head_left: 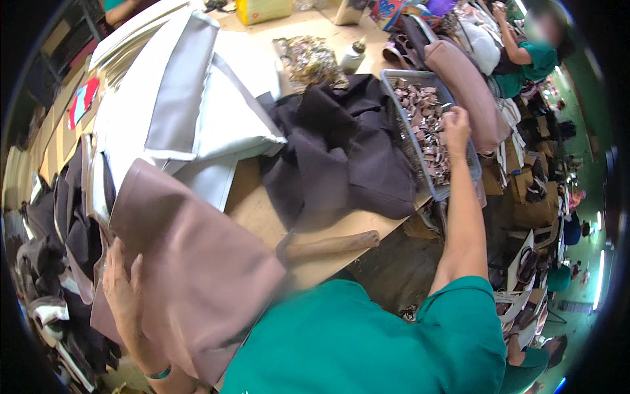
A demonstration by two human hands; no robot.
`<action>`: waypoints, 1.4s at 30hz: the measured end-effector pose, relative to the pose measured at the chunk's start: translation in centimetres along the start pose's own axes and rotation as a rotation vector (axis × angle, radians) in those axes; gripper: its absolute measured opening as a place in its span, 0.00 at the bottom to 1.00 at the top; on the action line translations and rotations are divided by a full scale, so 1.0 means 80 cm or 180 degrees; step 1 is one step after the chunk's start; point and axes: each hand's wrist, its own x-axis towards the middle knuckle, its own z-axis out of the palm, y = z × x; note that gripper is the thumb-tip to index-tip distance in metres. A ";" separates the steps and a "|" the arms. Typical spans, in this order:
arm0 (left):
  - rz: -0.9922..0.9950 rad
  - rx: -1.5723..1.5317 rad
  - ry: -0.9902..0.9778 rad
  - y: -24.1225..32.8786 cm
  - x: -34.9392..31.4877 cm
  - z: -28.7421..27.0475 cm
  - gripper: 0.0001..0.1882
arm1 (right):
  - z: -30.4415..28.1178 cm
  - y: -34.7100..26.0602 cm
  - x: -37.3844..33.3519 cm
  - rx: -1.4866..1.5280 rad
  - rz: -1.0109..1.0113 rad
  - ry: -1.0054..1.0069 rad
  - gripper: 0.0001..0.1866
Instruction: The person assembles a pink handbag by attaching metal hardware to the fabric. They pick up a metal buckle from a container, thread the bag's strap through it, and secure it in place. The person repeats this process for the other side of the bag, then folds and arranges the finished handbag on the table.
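Note:
My left hand is at the left edge of a large mauve-brown leather piece, gripping it with the thumb apart from the fingers. The piece slants over the table's near edge towards my body. My right arm reaches out to a blue-grey plastic bin full of small brown leather tabs with metal fittings. Over the bin's right side, my right hand has its fingers pinched together. Something small glints at the fingertips, too small to name.
Dark brown fabric lies crumpled mid-table, with a wooden-handled hammer nearer me. White and grey panels are stacked at left. Behind stand a small bottle and a yellow container. A co-worker is at far right.

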 end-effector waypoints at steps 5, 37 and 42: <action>0.0426 -0.0322 0.0571 0.077 0.011 -0.023 0.19 | -0.040 -0.143 -0.061 0.3492 0.0432 -0.0855 0.11; 0.0241 -0.4585 -0.1909 0.222 0.026 0.100 0.19 | -0.068 -0.101 -0.102 -0.0025 -0.0112 -0.0015 0.21; 0.0456 -0.4422 -0.1833 0.215 0.028 0.095 0.13 | -0.052 -0.191 -0.171 0.0934 -0.0760 -0.1028 0.22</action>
